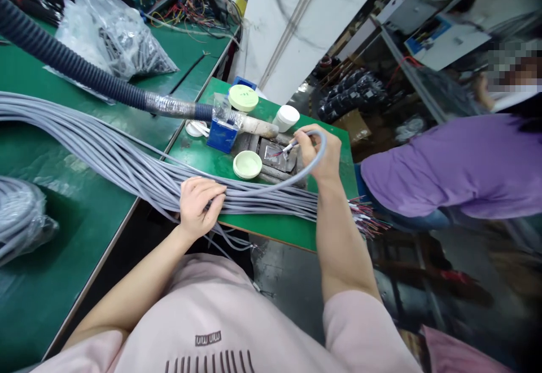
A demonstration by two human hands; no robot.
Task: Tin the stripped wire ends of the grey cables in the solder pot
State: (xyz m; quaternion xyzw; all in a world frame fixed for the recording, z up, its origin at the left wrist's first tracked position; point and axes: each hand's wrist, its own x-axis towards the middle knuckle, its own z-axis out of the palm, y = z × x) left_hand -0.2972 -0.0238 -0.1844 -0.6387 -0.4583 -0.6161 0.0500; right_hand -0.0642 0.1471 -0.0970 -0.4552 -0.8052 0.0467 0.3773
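My right hand (320, 153) pinches one grey cable (311, 165) near its end, and the cable bends in a loop around the hand. Its thin stripped wires, dark and reddish, point down at the shiny square surface of a solder pot (277, 154); whether they touch it I cannot tell. My left hand (200, 206) is curled over a thick bundle of grey cables (139, 172) that runs across the green table. Under my right forearm the bundle passes on, and its stripped wire ends (366, 218) fan out past the table's right side.
A ribbed hose (84, 71) reaches a nozzle above the pot, held by a blue block (222, 134). Around it stand an open pale-green tub (248, 165), a lidded tub (243, 97) and a white jar (286, 118). At right sits a person in purple (457, 161).
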